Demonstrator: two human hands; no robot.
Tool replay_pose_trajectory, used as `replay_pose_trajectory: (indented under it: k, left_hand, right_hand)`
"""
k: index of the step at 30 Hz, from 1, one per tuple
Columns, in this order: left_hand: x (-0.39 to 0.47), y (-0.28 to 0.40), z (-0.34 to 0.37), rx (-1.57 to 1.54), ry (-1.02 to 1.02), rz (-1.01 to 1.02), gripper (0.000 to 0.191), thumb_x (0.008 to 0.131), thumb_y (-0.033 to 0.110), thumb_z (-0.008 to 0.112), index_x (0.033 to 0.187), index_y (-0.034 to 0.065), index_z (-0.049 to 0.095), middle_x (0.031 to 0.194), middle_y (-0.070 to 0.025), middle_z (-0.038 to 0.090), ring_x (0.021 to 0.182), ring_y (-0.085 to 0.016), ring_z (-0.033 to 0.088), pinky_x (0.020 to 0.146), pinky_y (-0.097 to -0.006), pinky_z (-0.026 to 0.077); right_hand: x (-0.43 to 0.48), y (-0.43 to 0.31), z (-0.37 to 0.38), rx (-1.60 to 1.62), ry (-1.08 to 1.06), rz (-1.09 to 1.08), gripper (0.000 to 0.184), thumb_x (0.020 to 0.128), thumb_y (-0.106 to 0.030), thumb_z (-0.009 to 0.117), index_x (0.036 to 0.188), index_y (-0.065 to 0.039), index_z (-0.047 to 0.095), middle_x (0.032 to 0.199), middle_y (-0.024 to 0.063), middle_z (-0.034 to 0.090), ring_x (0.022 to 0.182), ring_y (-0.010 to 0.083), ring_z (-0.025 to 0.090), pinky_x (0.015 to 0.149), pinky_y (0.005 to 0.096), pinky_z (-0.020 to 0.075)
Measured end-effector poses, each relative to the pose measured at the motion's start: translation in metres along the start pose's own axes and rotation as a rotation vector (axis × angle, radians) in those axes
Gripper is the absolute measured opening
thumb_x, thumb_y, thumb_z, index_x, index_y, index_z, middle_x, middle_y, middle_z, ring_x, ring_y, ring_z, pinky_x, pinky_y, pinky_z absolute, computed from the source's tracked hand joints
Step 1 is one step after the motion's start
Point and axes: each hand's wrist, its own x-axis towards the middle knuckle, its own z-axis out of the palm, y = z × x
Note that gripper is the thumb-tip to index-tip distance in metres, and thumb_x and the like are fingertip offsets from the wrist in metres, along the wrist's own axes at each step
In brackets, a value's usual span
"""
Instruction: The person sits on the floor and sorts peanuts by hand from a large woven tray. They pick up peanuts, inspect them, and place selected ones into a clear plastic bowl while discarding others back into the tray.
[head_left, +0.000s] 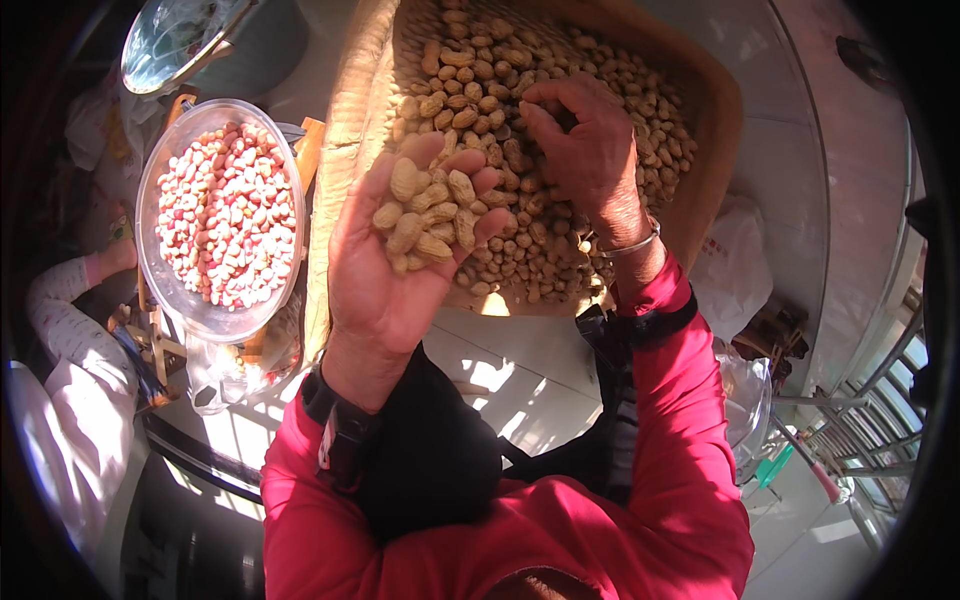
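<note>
My left hand (397, 277), palm up and fingers curled, holds a heap of unshelled peanuts (427, 214) over the near left part of a shallow woven basket (716, 142). More unshelled peanuts (540, 259) cover the basket's bottom. Above them, at the middle of the basket, is my right hand (581, 139), palm down, thumb and index finger bent toward each other with a gap between the tips. Whether it touches a peanut underneath cannot be told. A metal bangle (630, 246) circles the right wrist. Left of the basket, an oval clear plastic tub (154, 255) holds shelled pinkish peanuts (225, 217).
The tub rests on a wooden stool (307, 150). Behind it is a bucket (259, 56) with plastic inside. Another person's arm (67, 300) reaches in from the left. Plastic bags (731, 262) lie right of the basket, near a metal rack (877, 427). Below the tub hangs another plastic bag (217, 382).
</note>
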Motion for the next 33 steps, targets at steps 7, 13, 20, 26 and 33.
replay_pose_trajectory:
  k: [7, 13, 20, 26, 33]
  left_hand:
    - [0.000, -0.004, 0.005, -0.025, 0.038, 0.006, 0.045, 0.104, 0.036, 0.039, 0.134, 0.0032, 0.051, 0.128, -0.0212, 0.058, 0.120, -0.035, 0.057, 0.099, -0.0523, 0.048]
    - [-0.002, -0.002, 0.006, -0.052, -0.050, -0.007, 0.042, 0.104, 0.036, 0.041, 0.130, 0.0056, 0.055, 0.128, -0.0204, 0.060, 0.122, -0.036, 0.056, 0.100, -0.0539, 0.048]
    - [0.001, -0.001, -0.001, -0.005, -0.040, -0.016, 0.042, 0.103, 0.036, 0.041, 0.130, 0.0074, 0.057, 0.132, -0.0209, 0.057, 0.127, -0.038, 0.052, 0.104, -0.0563, 0.044]
    - [0.001, -0.001, 0.000, 0.033, -0.047, -0.010, 0.042, 0.103, 0.035, 0.041, 0.131, 0.0075, 0.056, 0.133, -0.0198, 0.057, 0.127, -0.038, 0.051, 0.105, -0.0556, 0.044]
    - [0.001, -0.001, 0.005, -0.044, -0.035, -0.007, 0.041, 0.103, 0.032, 0.043, 0.125, 0.0002, 0.056, 0.117, -0.0146, 0.064, 0.106, -0.024, 0.063, 0.089, -0.0364, 0.053]
  right_hand:
    - [-0.030, -0.055, -0.036, 1.043, -0.264, 0.488, 0.018, 0.091, -0.007, 0.069, 0.106, 0.001, 0.069, 0.090, 0.0008, 0.066, 0.082, 0.0074, 0.060, 0.078, 0.0213, 0.0493]
    - [-0.028, -0.020, -0.057, 0.130, 0.019, 0.283, 0.023, 0.086, -0.008, 0.069, 0.108, -0.001, 0.068, 0.092, 0.0071, 0.069, 0.083, 0.0169, 0.066, 0.076, 0.0276, 0.0523]
    - [-0.024, 0.028, -0.054, -0.493, -0.058, -0.018, 0.027, 0.086, -0.015, 0.066, 0.112, -0.006, 0.066, 0.112, 0.0143, 0.064, 0.103, 0.0342, 0.061, 0.089, 0.0418, 0.0513]
    - [-0.009, 0.004, -0.034, -0.023, 0.015, 0.119, 0.020, 0.086, -0.008, 0.068, 0.106, -0.003, 0.069, 0.103, 0.0118, 0.067, 0.090, 0.0228, 0.065, 0.079, 0.0301, 0.0521]
    - [-0.034, -0.073, -0.025, 0.161, -0.246, -0.239, 0.027, 0.074, -0.003, 0.078, 0.100, -0.005, 0.070, 0.092, 0.0087, 0.065, 0.081, 0.0240, 0.064, 0.070, 0.0325, 0.0515]
